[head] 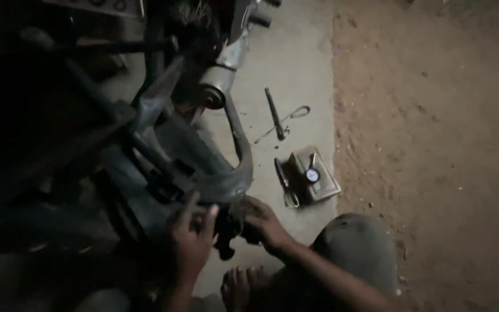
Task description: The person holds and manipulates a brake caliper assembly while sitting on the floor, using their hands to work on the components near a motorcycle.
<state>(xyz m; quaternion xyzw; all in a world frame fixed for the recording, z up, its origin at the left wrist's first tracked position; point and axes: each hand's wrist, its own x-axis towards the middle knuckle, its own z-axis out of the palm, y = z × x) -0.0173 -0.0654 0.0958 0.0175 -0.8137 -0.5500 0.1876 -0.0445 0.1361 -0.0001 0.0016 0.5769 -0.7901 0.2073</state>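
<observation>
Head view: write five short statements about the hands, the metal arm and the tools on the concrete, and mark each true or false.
1. Both hands are on a dark part at the lower end of the metal arm. True: the left hand and the right hand close around the dark part.
2. A small box lies on the concrete strip. True.
3. The box lies on the red dirt. False: the dirt is beside it.
4. The right hand holds the long rod. False: the rod lies untouched.
5. A bare foot shows below the hands. True.

hands 2 | gauge 1 | rod 1 | pliers 1
</observation>
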